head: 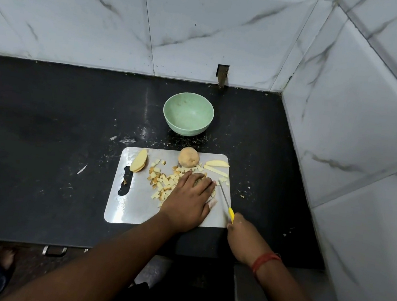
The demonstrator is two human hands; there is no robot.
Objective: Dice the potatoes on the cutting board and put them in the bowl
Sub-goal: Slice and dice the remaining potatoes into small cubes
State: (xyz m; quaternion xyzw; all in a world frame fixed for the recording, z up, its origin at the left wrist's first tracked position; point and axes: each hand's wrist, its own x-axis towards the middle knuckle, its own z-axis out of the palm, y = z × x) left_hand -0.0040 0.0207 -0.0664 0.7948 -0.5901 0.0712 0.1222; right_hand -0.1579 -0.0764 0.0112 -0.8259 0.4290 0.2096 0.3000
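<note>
Nearest, the right hand (242,238) grips the yellow handle of a knife (226,199), its thin blade slanting up and left over the right part of the board (123,206), the tip just beside the left fingertips. The left hand (187,198) lies palm down with fingers curled over a piece of potato (199,181), pinning it to the board (only a sliver of it shows between the fingers). The step in hand looks like dicing, mid-way: a spread of dice (162,181) lies left of that hand, a stack of slices (139,160) near the board's left edge, strips (216,167) at the far right corner, and a whole potato (188,157) still uncut at the far edge. The next move likely calls for bringing the blade down close to the knuckles while keeping the fingertips tucked back. Farther off on the black counter (49,110), the green bowl (188,114) stands apart from the board, with no potato in it yet.
</note>
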